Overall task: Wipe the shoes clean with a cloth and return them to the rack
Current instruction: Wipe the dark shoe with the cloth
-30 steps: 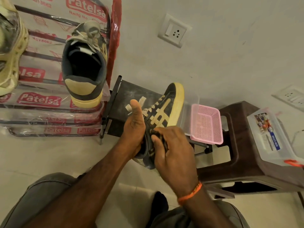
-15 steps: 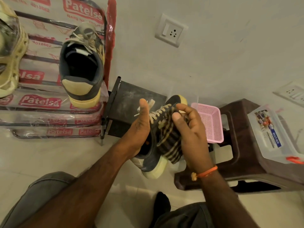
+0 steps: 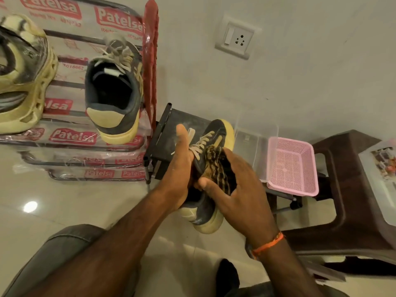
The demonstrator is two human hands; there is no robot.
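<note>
My left hand grips a dark grey sneaker with a cream sole and cream laces, held in the air in the middle of the head view with its toe pointing away from me. My right hand holds a dark striped cloth against the sneaker's right side. The matching grey sneaker stands on the wrapped shoe rack at the left, heel towards me. A bulky cream shoe sits further left on the same rack.
A small black stand sits just behind the held sneaker. A pink mesh basket and a brown plastic stool are to the right, with a clear plastic box on the stool. A wall socket is above. My knees are below.
My right hand has slid the cloth from the sneaker's heel end up along its side, and the sneaker has rolled so its laces face up. The left hand has kept its grip.
</note>
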